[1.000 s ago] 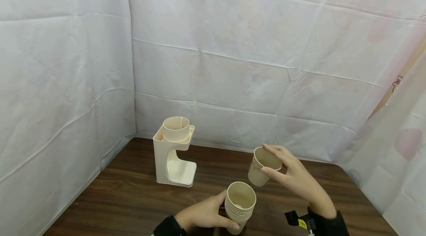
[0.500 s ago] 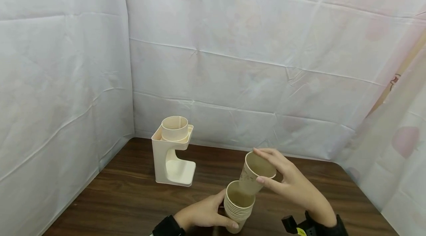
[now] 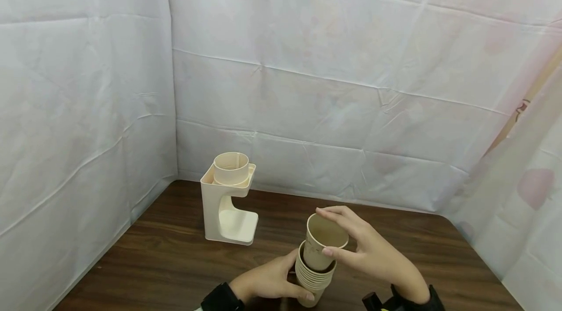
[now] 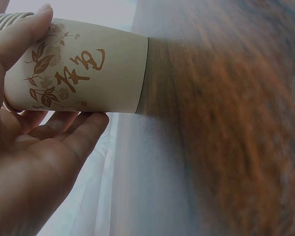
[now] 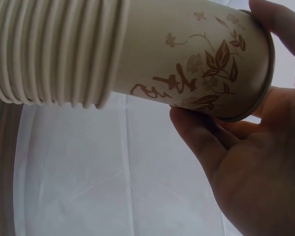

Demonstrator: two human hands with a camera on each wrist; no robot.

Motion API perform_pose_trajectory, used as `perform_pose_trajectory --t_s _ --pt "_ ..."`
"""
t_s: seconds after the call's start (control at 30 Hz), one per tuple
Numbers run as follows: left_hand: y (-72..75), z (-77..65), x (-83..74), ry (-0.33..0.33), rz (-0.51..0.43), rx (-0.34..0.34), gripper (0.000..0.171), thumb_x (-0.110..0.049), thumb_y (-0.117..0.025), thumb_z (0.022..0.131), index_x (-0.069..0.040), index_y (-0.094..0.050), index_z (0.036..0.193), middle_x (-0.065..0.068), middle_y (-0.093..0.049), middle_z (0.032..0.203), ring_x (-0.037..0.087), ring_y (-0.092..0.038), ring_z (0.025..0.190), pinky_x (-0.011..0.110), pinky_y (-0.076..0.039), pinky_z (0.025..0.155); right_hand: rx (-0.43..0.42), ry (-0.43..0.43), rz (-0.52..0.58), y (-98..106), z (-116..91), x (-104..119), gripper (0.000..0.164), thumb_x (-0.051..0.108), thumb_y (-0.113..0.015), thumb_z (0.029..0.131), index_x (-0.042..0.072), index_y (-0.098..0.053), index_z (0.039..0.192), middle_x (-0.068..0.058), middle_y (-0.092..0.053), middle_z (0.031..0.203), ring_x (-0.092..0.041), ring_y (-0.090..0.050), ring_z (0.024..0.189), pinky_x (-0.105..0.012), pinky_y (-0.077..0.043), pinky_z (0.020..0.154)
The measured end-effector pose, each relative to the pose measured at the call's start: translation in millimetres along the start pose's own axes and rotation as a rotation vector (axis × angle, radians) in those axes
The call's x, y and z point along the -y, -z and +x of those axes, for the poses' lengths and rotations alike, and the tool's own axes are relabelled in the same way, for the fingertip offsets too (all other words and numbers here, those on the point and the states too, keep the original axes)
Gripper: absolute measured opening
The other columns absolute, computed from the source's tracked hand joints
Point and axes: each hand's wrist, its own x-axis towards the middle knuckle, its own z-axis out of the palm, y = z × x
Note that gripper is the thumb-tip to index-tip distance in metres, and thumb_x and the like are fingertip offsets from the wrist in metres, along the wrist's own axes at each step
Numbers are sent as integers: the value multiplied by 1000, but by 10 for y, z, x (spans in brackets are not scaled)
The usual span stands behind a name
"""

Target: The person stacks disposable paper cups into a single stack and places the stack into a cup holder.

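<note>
A stack of beige paper cups stands upright on the dark wood table, several rims nested close together. My left hand grips its side, thumb on one face and fingers on the other. Brown leaves and lettering decorate the lowest cup in the left wrist view. With my right hand I hold a single paper cup near its rim, between thumb and fingers. Its lower part sits inside the mouth of the stack, tilted slightly. The right wrist view shows this cup entering the row of stacked rims.
A cream C-shaped stand with a round open collar on top is at the back left of the wooden table. White cloth hangs behind the table and along its left side.
My right hand has brought the single cup left and down, from beside the stack into its mouth. The left hand keeps its grip on the stack in the same place.
</note>
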Motion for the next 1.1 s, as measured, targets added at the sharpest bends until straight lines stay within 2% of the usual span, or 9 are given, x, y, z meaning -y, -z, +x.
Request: perform_pose_trajectory --t_s 0.33,0.43,0.7,0.87,1.1 --pt "3 1 21 -13 -8 16 67 -30 -68 85 -23 -28 137 -8 -52 127 8 -50 112 28 -43 96 120 -53 126 -103 -12 -10 64 31 -65 87 23 -35 142 0 -40 135 -17 -50 99 -23 -51 60" --pt "-1 -4 12 -4 6 11 67 -31 -69 85 -23 -28 137 -8 -52 126 7 -49 111 28 -43 95 161 -56 156 -125 -24 -21 64 31 -65 88 22 -33 143 -1 -39 135 -17 -51 97 -23 -52 60" --pt "3 -22 -13 15 20 -3 69 -34 -69 84 -25 -28 139 -9 -54 125 8 -49 112 31 -42 96 230 -54 118 -191 -25 -61 67 36 -67 85 22 -34 142 0 -42 133 -14 -54 81 -23 -51 58" --pt "6 -31 -10 3 7 2 70 -32 -69 84 -25 -26 140 -8 -53 126 8 -50 111 30 -43 95 259 -21 108 -214 -31 -111 68 36 -68 85 19 -35 142 -2 -45 130 -16 -55 91 -25 -52 67" --pt "4 -33 7 -12 34 -8 72 -33 -69 84 -25 -25 141 -9 -54 124 7 -50 111 30 -44 95 302 -44 85 -232 -45 -171 70 40 -68 84 20 -35 142 0 -46 131 -15 -52 107 -36 -53 81"
